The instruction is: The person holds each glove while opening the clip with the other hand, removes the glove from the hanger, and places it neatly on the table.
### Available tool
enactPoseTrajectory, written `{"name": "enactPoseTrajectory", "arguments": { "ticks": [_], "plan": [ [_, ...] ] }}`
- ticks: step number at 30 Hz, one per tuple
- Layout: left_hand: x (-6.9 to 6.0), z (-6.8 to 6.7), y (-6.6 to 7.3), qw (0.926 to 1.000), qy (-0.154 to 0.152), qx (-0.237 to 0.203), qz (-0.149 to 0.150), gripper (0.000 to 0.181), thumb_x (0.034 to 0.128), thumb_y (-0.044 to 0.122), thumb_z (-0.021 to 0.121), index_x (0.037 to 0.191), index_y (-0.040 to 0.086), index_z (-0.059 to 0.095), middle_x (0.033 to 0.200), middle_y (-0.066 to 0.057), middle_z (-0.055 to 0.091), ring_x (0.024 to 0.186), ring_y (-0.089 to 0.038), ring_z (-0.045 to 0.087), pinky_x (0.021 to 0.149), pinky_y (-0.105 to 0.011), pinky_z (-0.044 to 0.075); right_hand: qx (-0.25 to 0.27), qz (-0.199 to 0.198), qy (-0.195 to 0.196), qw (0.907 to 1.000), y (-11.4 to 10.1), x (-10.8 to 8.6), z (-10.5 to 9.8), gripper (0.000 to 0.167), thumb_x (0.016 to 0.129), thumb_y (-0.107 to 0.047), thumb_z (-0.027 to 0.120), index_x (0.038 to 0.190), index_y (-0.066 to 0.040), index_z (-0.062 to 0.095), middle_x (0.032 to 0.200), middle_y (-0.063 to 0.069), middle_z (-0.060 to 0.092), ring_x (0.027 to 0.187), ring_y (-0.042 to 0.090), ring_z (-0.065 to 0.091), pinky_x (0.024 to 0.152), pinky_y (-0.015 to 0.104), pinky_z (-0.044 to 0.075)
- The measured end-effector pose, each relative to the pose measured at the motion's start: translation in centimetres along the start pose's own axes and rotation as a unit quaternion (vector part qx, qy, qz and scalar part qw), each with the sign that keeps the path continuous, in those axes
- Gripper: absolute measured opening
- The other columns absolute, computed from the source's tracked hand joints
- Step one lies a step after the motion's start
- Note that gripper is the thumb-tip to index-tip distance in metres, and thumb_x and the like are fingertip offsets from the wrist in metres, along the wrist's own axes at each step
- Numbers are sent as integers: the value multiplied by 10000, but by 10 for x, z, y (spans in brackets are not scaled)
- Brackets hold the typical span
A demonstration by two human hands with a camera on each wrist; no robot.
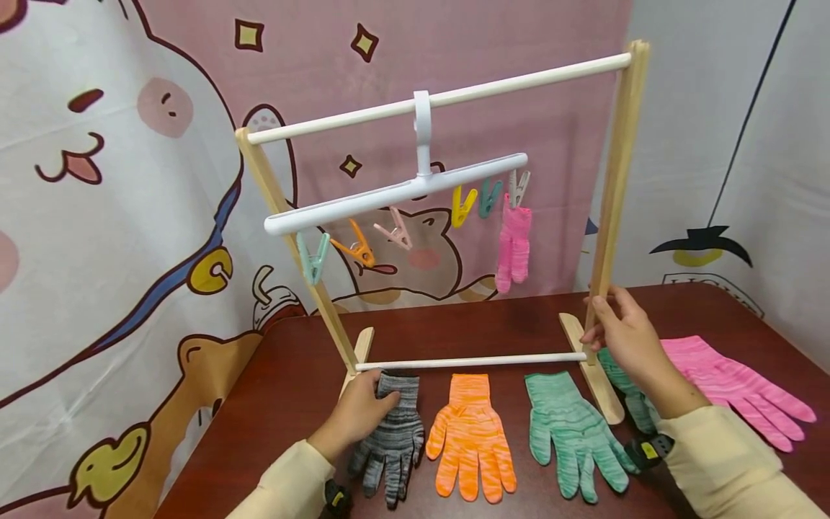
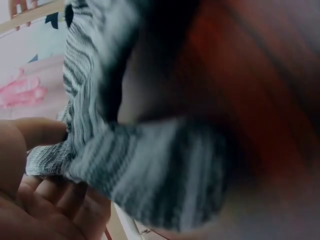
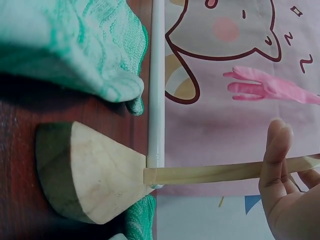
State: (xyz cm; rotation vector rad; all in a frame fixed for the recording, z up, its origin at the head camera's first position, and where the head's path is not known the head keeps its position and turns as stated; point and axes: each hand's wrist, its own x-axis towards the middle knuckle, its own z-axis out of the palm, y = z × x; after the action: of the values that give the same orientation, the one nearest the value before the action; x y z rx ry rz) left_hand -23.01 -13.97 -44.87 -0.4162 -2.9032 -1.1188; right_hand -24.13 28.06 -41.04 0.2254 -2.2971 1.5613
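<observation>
A grey striped glove (image 1: 392, 432) lies at the table's near left. My left hand (image 1: 364, 407) pinches its cuff between thumb and fingers; the glove's fingers loom blurred in the left wrist view. My right hand (image 1: 625, 328) grips the right post (image 1: 616, 180) of a wooden rack low down, thumb and fingers around it, also seen in the right wrist view. On the rack's top rod hangs a white hanger (image 1: 389, 196) with coloured clips. A grey clip (image 1: 519, 189) at its right end holds a pink glove (image 1: 515, 245), fingers downward.
An orange glove (image 1: 472, 440) and a green glove (image 1: 570, 432) lie palm-flat in front of the rack's lower rod (image 1: 473, 361). Another green glove (image 1: 629, 389) and a pink one (image 1: 739, 389) lie right of the rack's right foot (image 1: 603, 396). A cartoon cloth backdrop (image 1: 363, 65) stands behind.
</observation>
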Motion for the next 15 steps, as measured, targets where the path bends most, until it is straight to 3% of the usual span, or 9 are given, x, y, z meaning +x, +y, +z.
{"name": "enactPoseTrajectory", "arguments": {
  "ticks": [7, 10, 13, 15],
  "plan": [
    [-1, 0, -1, 9964, 41, 844, 53, 293, 876, 190, 757, 763, 108, 499, 595, 66, 348, 495, -74, 334, 476, -231, 287, 4, 14, -1, 10000, -1, 0, 0, 488, 1094, -338, 333, 1436, 10, 333, 1068, -107, 507, 663, 93, 645, 570, 269, 543],
    [-2, 0, -1, 9944, -21, 1057, 5, 197, 853, 210, 781, 914, 113, 620, 653, 54, 505, 557, -84, 451, 506, -261, 346, 4, 37, -26, 10000, -1, 0, 0, 500, 1094, -342, 329, 1446, 13, 323, 1078, -95, 502, 668, 99, 644, 572, 272, 544],
    [-2, 0, -2, 9930, -108, 1179, -55, 316, 825, 232, 806, 1095, 143, 668, 844, 7, 683, 710, -127, 606, 577, -322, 436, -23, 57, -45, 10000, -1, -1, 0, 514, 1094, -347, 328, 1459, 14, 309, 1096, -64, 499, 673, 107, 643, 576, 274, 548],
    [-2, 0, -2, 9922, -180, 1228, -120, 372, 816, 250, 816, 1148, 168, 669, 967, -23, 725, 799, -162, 656, 616, -356, 467, -43, 66, -44, 10000, -1, -1, 0, 520, 1094, -347, 328, 1465, 16, 304, 1114, -35, 501, 675, 112, 643, 578, 274, 549]
  ]
}}
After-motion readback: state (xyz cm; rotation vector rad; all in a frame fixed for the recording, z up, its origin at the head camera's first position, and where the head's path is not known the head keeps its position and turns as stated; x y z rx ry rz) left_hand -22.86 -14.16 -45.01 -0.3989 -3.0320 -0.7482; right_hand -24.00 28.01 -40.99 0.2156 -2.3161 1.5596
